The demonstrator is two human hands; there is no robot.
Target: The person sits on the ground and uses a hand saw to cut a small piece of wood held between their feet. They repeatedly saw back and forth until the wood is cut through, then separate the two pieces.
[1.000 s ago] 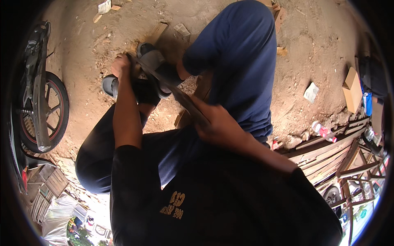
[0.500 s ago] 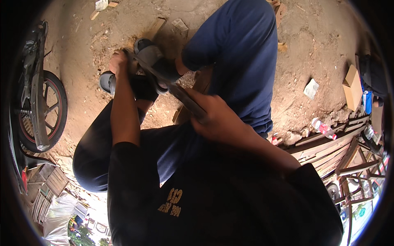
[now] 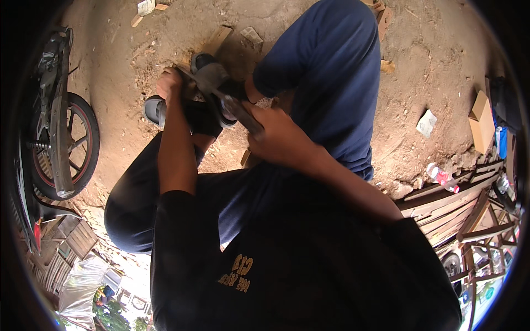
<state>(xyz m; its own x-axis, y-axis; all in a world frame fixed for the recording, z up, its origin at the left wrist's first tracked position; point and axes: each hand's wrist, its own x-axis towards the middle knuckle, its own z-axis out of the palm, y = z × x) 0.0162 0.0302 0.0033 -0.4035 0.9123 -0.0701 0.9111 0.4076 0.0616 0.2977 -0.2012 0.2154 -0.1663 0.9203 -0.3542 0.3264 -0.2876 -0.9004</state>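
My right hand is closed round the dark handle of a long, narrow tool. From there the tool slants up and left between my feet; its exact kind is hard to make out. Beside its far end is my left hand, fingers curled, and what they hold is mostly hidden. The grey-and-black sandals on my feet flank the tool. My legs are bent in dark blue trousers, with the right hand against the inner side of the right leg.
At left stands a motorcycle wheel. A cardboard box, a plastic bottle and stacked wooden planks lie at right, near a wooden frame. Paper and wood scraps are scattered over the dirt ground.
My right hand and the tool's handle have moved up and left, toward my left hand. The left hand has stayed about where it was, while the whole view shifted slightly.
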